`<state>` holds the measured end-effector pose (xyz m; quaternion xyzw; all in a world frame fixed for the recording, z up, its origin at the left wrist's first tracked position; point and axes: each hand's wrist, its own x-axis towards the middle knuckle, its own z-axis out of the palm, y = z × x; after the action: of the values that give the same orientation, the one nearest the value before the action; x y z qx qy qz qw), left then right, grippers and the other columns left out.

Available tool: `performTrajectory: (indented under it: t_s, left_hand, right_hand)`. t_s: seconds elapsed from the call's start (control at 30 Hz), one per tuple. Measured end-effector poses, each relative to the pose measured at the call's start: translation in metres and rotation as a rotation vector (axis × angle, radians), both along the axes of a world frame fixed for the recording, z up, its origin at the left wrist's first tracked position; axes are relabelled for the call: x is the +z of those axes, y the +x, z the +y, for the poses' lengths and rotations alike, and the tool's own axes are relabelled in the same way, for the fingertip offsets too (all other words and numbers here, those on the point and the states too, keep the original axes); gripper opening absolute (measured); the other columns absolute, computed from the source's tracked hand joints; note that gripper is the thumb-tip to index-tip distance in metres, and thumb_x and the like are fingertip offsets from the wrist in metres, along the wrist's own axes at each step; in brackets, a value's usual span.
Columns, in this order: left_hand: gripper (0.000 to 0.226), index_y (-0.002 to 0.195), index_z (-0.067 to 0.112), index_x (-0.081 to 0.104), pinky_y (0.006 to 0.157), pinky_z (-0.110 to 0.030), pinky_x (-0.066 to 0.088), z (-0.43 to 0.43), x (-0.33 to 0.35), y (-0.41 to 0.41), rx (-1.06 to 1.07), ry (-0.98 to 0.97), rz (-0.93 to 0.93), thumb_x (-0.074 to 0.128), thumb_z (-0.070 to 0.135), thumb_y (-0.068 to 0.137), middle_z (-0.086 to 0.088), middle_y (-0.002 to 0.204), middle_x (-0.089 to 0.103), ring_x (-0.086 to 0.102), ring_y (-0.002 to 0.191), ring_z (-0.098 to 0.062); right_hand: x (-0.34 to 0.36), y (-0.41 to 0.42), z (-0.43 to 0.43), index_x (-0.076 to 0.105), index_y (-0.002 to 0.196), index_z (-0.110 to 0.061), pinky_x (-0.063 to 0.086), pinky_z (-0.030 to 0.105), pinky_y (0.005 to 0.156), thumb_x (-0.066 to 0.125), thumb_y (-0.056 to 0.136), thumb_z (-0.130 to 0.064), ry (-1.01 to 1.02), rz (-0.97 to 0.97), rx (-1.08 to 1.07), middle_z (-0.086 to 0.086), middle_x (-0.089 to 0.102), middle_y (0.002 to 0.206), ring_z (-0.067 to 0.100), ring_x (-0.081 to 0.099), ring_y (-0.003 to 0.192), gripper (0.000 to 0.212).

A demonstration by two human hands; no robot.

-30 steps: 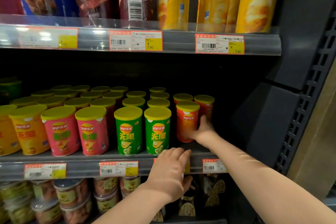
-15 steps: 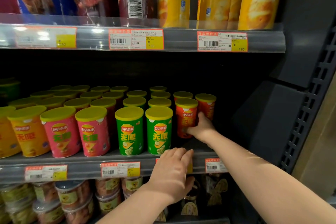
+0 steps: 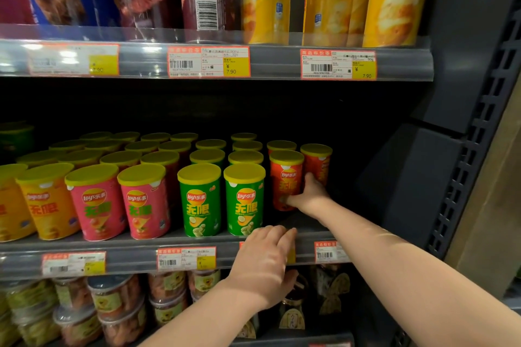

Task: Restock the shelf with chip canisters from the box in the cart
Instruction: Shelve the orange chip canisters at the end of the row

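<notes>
Nearest, the left hand (image 3: 262,265) clasps the rail (image 3: 135,258) of the middle shelf, fingers curled over its top and thumb beneath. Further in, the right hand (image 3: 308,196) grips the orange can (image 3: 284,175) low on its right side, with the thumb across the front near the base. The can stands upright on the shelf, just right of the green cans (image 3: 244,200) and set back from their front row, with a rear can (image 3: 317,159) just behind to its right

A second ago the orange can stood nearer the rail. It has since slid deeper with the right hand, while the left has kept its hold

The left hand covers most of a tag (image 3: 291,256), and the right fingers are hidden behind the can. The back rows show only dim lids (image 3: 244,136) — and the tall tubes (image 3: 266,0) on the shelf above are cut off at the top
</notes>
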<state>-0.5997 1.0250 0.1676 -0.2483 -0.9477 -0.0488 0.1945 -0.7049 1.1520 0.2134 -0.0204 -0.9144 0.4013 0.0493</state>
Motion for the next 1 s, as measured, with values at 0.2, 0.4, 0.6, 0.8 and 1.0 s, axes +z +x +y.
performTrajectory:
  t_s: [0.2, 0.4, 0.6, 0.8, 1.0]
  left_hand:
    - [0.071, 0.152, 0.021, 0.014, 0.116, -0.027, 0.007, 0.004, 0.005, 0.001, 0.029, -0.033, -0.059, 0.047, 0.044, 0.094, 0.002, 0.152, 0.025, 0.021, 0.139, -0.019]
    - [0.064, 0.121, 0.015, 0.062, 0.095, -0.038, 0.047, 0.005, -0.001, 0.007, 0.093, -0.015, -0.071, 0.066, 0.049, 0.066, -0.004, 0.117, 0.059, 0.06, 0.107, -0.028]
    - [0.055, 0.111, 0.017, 0.067, 0.076, -0.036, 0.052, 0.005, -0.002, 0.024, 0.177, 0.073, -0.028, 0.042, 0.047, 0.072, -0.002, 0.108, 0.061, 0.06, 0.095, -0.027]
    - [0.048, 0.088, 0.022, 0.07, 0.053, -0.033, 0.051, -0.01, -0.015, 0.038, 0.319, -0.025, -0.081, 0.04, 0.051, 0.065, 0.001, 0.084, 0.064, 0.063, 0.069, -0.022]
    - [0.056, 0.093, 0.02, 0.072, 0.055, -0.032, 0.054, -0.035, -0.039, 0.057, 0.418, -0.105, -0.099, 0.08, 0.048, 0.045, 0.0, 0.084, 0.067, 0.066, 0.069, -0.023]
  right_hand:
    - [-0.002, 0.01, 0.012, 0.035, 0.14, -0.017, 0.043, 0.037, 0.099, 0.072, 0.081, -0.034, 0.042, 0.015, 0.04, 0.009, 0.046, 0.138, 0.028, 0.047, 0.124, 0.072]
    - [-0.001, 0.048, 0.029, 0.037, 0.139, -0.025, 0.045, 0.038, 0.097, 0.059, 0.087, -0.046, 0.461, 0.216, 0.139, 0.002, 0.047, 0.138, 0.025, 0.049, 0.124, 0.06]
    - [-0.001, 0.087, 0.029, 0.044, 0.136, -0.026, 0.034, 0.038, 0.103, 0.05, 0.092, -0.043, 0.673, 0.377, 0.348, -0.001, 0.048, 0.134, 0.024, 0.044, 0.124, 0.048]
    - [-0.014, 0.114, 0.015, 0.049, 0.129, -0.02, 0.03, 0.038, 0.099, 0.045, 0.094, -0.034, 0.725, 0.443, 0.553, 0.002, 0.049, 0.126, 0.026, 0.042, 0.119, 0.038]
    - [-0.034, 0.127, -0.007, 0.047, 0.129, -0.018, 0.029, 0.041, 0.104, 0.047, 0.093, -0.033, 0.752, 0.327, 0.681, 0.003, 0.046, 0.133, 0.025, 0.037, 0.125, 0.039]
